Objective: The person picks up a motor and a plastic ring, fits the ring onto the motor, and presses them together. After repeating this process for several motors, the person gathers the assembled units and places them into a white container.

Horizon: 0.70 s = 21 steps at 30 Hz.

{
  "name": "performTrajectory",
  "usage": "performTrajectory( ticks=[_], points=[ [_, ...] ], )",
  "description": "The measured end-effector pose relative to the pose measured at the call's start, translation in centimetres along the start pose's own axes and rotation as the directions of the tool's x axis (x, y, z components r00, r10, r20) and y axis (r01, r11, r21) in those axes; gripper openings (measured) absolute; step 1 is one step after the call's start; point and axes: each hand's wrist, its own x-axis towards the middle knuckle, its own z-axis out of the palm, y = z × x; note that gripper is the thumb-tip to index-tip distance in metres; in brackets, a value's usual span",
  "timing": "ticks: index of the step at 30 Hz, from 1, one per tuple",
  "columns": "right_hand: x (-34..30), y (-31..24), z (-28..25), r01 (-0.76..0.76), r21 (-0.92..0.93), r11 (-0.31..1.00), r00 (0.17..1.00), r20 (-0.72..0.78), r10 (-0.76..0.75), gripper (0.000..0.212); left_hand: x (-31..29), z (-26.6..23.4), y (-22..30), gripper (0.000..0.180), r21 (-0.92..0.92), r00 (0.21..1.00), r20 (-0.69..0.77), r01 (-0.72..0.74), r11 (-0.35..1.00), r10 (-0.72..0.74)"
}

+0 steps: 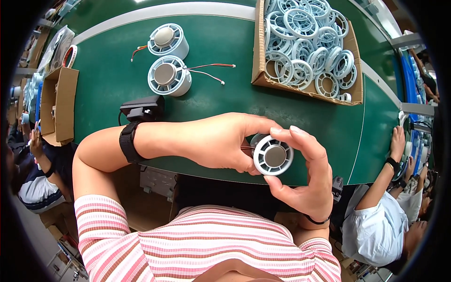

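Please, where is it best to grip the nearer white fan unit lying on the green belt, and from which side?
Probably grip the nearer fan unit by its round outer wall, coming from above with fingers on opposite sides. It lies flat, grey hub up. Avoid its right side, where the thin wires trail out, and mind the second unit close behind.

Beyond the fingers, two finished white fan units [167,61] with red and white leads sit on the green bench [225,89]. Farther off and to the fingers' right, a cardboard box [307,47] holds a heap of pale ring frames. Far to their left stands a smaller open carton [57,105]; a black device [142,108] lies nearer. Co-workers [376,221] sit on both sides.
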Motion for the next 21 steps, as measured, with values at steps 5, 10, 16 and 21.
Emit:
performTrajectory(
  ticks=[5, 10, 16, 21],
  points=[
    [0.1, -0.4, -0.3, -0.036, 0.004, 0.999, 0.999, 0.003, 0.036, 0.078, 0.1, -0.3, 0.6, 0.063, 0.075, 0.998, 0.067, 0.011, 0.997, -0.016],
    [-0.1, -0.4, -1.1, -0.046, -0.115, 0.992, 0.997, 0.049, 0.052, 0.073, -0.1, -1.2, 1.1, 0.063, -0.136, 0.967, 0.196, 0.189, 0.972, -0.161],
    [0.2, -0.1, -1.2, -0.031, -0.162, 0.986, 0.997, 0.071, 0.043, 0.072, 0.3, -1.2, 1.2, 0.065, -0.317, 0.959, 0.167, 0.273, 0.908, -0.229],
    [-0.4, 0.1, 0.0, 0.008, -0.150, 0.989, 1.000, 0.026, -0.004, 0.071, 0.0, -1.0, 1.2, 0.063, -0.303, 0.964, 0.150, 0.257, 0.918, -0.220]
  ],
)
